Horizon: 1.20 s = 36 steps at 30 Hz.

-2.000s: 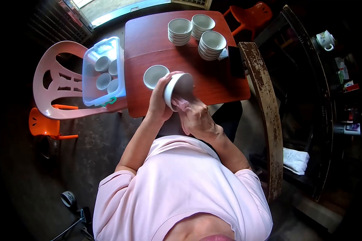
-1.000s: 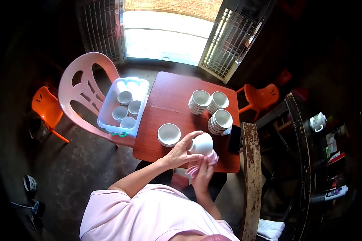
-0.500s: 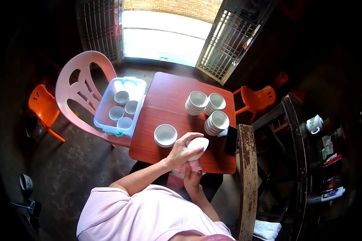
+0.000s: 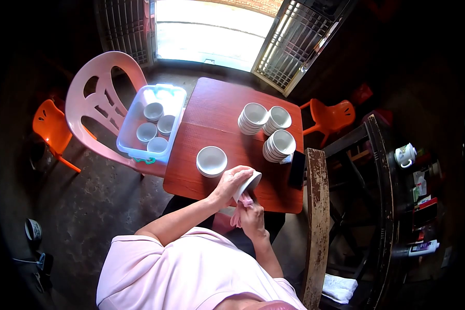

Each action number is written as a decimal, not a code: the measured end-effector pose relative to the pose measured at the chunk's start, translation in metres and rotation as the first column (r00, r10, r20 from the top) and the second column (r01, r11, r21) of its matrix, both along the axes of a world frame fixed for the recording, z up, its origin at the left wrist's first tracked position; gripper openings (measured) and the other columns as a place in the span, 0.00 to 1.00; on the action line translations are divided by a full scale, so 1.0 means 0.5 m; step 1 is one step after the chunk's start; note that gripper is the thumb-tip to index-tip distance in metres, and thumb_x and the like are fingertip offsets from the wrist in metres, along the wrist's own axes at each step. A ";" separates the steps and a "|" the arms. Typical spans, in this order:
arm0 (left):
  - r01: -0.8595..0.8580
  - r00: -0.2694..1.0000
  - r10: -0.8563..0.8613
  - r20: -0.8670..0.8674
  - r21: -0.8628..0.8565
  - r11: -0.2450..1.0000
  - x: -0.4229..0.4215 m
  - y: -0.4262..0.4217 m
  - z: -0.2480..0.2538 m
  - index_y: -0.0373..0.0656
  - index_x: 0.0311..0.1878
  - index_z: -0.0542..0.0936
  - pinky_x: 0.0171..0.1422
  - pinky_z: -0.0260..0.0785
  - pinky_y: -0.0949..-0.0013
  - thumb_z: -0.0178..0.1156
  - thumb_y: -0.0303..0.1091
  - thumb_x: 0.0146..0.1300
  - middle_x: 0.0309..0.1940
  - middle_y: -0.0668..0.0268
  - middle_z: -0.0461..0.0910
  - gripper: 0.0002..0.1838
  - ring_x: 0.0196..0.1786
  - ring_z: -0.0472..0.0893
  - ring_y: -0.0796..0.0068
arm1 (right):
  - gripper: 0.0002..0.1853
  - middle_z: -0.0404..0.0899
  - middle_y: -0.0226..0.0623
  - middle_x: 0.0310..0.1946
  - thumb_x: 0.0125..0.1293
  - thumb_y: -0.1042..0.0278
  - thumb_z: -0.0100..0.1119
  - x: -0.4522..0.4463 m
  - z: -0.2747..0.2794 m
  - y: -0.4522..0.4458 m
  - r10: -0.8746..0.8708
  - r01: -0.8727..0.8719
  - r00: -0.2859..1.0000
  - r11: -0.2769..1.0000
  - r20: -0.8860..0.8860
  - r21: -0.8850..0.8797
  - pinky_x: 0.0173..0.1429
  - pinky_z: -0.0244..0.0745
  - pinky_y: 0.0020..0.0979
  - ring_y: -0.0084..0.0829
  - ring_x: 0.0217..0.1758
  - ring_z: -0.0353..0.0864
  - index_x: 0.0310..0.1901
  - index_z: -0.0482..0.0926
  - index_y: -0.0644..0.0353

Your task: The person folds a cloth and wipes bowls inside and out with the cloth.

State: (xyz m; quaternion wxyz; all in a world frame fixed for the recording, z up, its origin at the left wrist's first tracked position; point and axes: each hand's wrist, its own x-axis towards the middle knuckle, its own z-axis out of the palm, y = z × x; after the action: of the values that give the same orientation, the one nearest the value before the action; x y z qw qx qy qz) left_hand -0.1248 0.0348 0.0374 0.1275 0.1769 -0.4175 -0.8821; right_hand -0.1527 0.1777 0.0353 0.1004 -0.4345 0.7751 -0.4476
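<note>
A white bowl is tilted on its side above the table's near edge, gripped by my left hand around its outside. My right hand is closed on a pink cloth, which touches the bowl's rim and inside. Just left of my hands a short stack of white bowls stands on the red table. Three taller stacks of bowls stand farther back on the right, one of them nearest me.
A clear plastic box with several bowls rests on a pink chair left of the table. A dark phone lies at the table's right edge, beside a worn wooden chair back. Orange chairs stand on both sides.
The head view has shifted. The held bowl has turned from showing its outside to showing part of its inside, and my right hand with the cloth has moved to its opening.
</note>
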 end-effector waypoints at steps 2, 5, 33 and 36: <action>-0.037 0.997 0.036 -0.064 -0.021 0.999 0.004 0.004 0.003 0.38 0.51 0.77 0.41 0.70 0.79 0.60 0.42 0.64 0.35 0.68 0.79 0.18 0.38 0.76 0.83 | 0.10 0.80 0.40 0.30 0.66 0.71 0.51 0.014 0.022 0.011 -0.006 0.160 0.758 0.971 0.652 -0.177 0.34 0.74 0.28 0.28 0.32 0.81 0.43 0.76 0.69; -0.231 0.967 0.156 -0.200 -0.437 0.870 0.019 0.035 0.026 0.38 0.55 0.74 0.50 0.70 0.73 0.62 0.38 0.61 0.43 0.62 0.77 0.21 0.45 0.76 0.76 | 0.17 0.78 0.39 0.42 0.70 0.65 0.51 0.019 0.088 -0.007 0.313 0.417 0.343 0.794 0.886 -0.442 0.44 0.78 0.30 0.29 0.41 0.81 0.55 0.70 0.67; 0.086 0.994 -0.104 -0.026 -0.383 0.920 0.005 -0.008 0.058 0.40 0.55 0.75 0.48 0.73 0.70 0.57 0.40 0.62 0.41 0.61 0.78 0.20 0.44 0.79 0.72 | 0.07 0.83 0.35 0.30 0.65 0.73 0.60 0.076 0.033 -0.010 -0.133 0.252 0.873 0.947 0.470 -0.200 0.41 0.75 0.24 0.23 0.31 0.81 0.42 0.78 0.67; 0.201 0.978 -0.206 0.006 0.200 0.959 -0.009 -0.023 0.043 0.41 0.54 0.73 0.44 0.77 0.64 0.50 0.48 0.69 0.40 0.58 0.79 0.21 0.40 0.81 0.68 | 0.09 0.83 0.36 0.28 0.63 0.72 0.63 0.025 -0.006 -0.024 -0.169 0.094 0.959 0.947 -0.229 -0.306 0.37 0.76 0.26 0.26 0.27 0.81 0.41 0.78 0.68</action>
State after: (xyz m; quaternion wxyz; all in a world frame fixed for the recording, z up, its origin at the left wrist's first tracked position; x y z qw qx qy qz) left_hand -0.1293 0.0232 0.0589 0.0122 0.1566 -0.3453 -0.9252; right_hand -0.1401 0.1660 0.0321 -0.0945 -0.4447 0.7342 -0.5041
